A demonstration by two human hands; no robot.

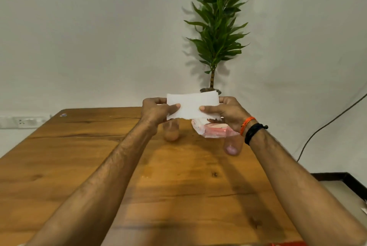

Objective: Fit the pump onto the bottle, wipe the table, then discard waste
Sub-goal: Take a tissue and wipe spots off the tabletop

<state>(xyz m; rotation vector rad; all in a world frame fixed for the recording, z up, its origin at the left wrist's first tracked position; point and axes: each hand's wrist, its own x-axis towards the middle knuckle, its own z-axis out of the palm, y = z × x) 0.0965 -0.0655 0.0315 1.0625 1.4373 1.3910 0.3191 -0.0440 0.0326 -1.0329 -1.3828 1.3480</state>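
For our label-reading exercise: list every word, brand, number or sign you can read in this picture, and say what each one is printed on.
No text here can be read.
Sticker at the far left corner of the wooden table: a small round mark, too small and blurred to read.
Pink and clear plastic packet under the right hand: any print is blurred.
Paper towel held between the left hand and the right: plain white, no print.

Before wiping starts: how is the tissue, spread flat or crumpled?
Spread flat. The tissue is stretched between the left hand and right hand, above the table.
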